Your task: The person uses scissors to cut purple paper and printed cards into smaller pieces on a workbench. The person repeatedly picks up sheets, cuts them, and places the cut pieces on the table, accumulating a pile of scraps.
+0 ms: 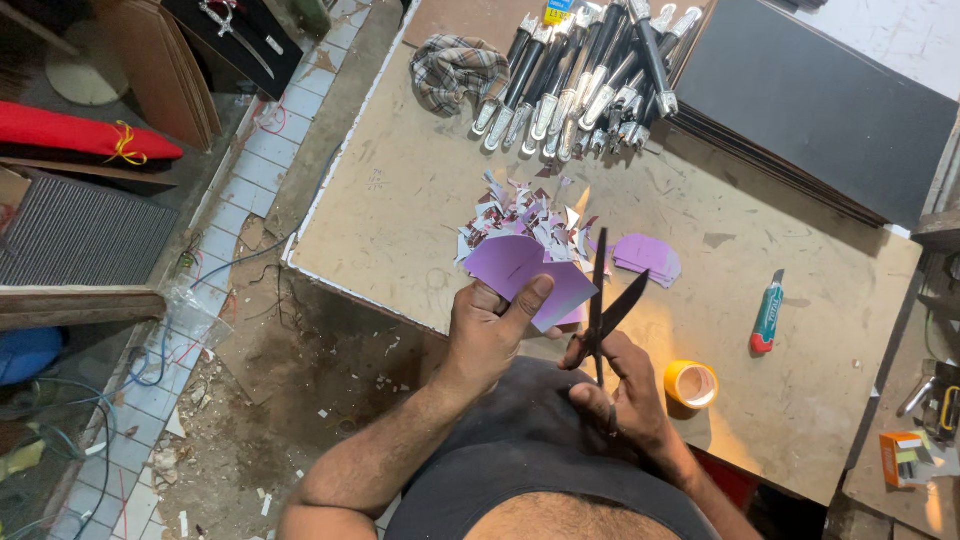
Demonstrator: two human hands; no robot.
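My left hand (pixel 490 330) pinches a purple sheet of paper (pixel 520 270) at the near edge of a brown work board (pixel 420 190), thumb on top. My right hand (pixel 615 385) holds black scissors (pixel 603 300) with the blades spread, tips pointing away from me just right of the sheet. Beyond the sheet lies a heap of purple and white paper scraps (pixel 525 215). A small stack of cut purple pieces (pixel 648 257) rests to the right of the scissors.
Many black-and-silver sheathed knives (pixel 580 80) lie piled at the far side beside a checked cloth (pixel 455 68). A green utility cutter (pixel 767 315) and a roll of orange tape (pixel 690 383) sit at right. Dark boards (pixel 820 100) are stacked far right. Debris litters the tiled floor (pixel 250 170).
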